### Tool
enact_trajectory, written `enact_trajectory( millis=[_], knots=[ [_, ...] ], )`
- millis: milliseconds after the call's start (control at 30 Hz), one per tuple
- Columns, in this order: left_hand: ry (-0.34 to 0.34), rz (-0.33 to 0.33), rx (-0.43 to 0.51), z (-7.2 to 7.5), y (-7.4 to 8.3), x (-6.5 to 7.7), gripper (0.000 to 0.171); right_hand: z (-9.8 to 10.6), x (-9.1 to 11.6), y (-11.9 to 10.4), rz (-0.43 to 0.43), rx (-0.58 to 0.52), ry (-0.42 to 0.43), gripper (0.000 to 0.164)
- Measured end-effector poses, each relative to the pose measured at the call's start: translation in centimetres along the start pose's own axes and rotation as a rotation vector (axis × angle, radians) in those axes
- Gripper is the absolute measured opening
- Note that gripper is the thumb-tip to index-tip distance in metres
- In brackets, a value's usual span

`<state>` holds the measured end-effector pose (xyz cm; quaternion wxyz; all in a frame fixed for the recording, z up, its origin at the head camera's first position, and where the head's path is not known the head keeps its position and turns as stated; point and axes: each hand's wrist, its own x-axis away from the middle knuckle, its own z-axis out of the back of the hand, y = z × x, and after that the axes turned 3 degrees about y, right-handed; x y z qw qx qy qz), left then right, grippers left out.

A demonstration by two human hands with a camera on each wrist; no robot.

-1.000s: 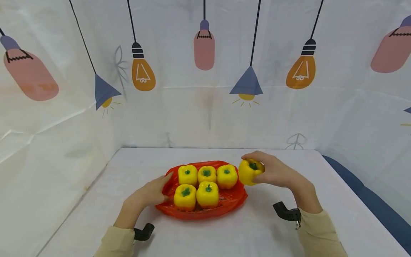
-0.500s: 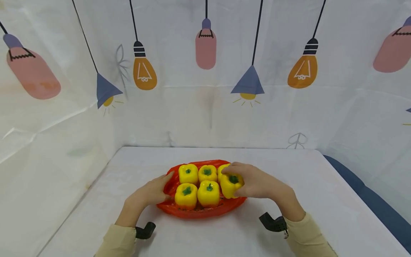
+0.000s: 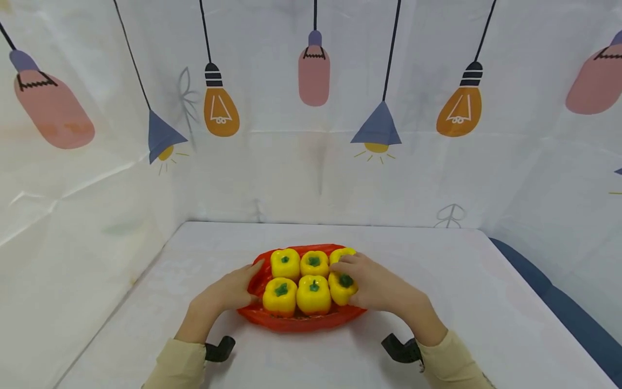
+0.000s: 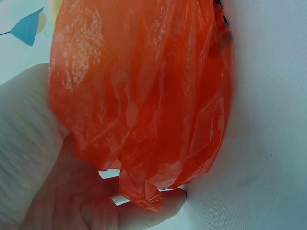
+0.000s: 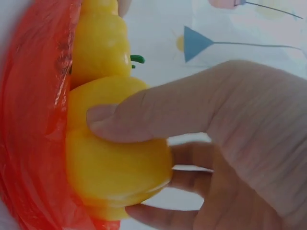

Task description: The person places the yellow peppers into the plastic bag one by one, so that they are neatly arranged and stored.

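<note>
My right hand (image 3: 381, 283) holds a yellow bell pepper (image 3: 340, 292) with a green stem at the right end of a red plastic bag (image 3: 301, 324). In the right wrist view the thumb lies across this pepper (image 5: 115, 163), fingers on its other side, and its base sits inside the bag's edge. Several more yellow peppers (image 3: 313, 294) stand upright in two rows on the red plastic; the back right one (image 3: 342, 253) is partly hidden by the hand. My left hand (image 3: 228, 292) grips the bag's left end, its fingers around the crumpled plastic (image 4: 144, 120) in the left wrist view.
The bag lies mid-way on a white-covered table (image 3: 194, 251). A white curtain (image 3: 272, 178) printed with lamps hangs behind and at the left. At the right, a dark blue seat or cushion (image 3: 539, 275) shows past the table's edge.
My right hand has carried the yellow pepper leftward and down from beyond the bag's right edge into the front row's right end. The left hand has stayed at the bag's left end.
</note>
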<state>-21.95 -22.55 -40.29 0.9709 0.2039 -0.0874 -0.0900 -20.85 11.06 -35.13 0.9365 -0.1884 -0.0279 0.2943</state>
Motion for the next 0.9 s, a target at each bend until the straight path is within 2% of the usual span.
enact_trajectory(
  millis=[200,400,700,800,900],
  knots=[
    [0.001,-0.003,-0.001,-0.1,-0.2,0.0,0.084,-0.6,-0.1,-0.2,-0.046,0.09,-0.031,0.046],
    [0.0,0.01,0.012,-0.2,-0.1,0.0,0.083,-0.6,0.1,-0.4,-0.063,0.107,-0.046,0.037],
    [-0.002,0.015,0.01,-0.2,0.0,-0.2,0.083,-0.9,0.0,-0.3,-0.051,0.189,0.006,0.035],
    [-0.002,0.007,0.002,-0.1,0.1,0.0,0.083,-0.6,0.1,-0.2,-0.065,0.165,-0.003,0.036],
    [-0.003,0.002,-0.001,0.1,0.2,0.1,0.082,0.2,0.4,0.1,-0.095,0.094,-0.007,0.041]
  ],
)
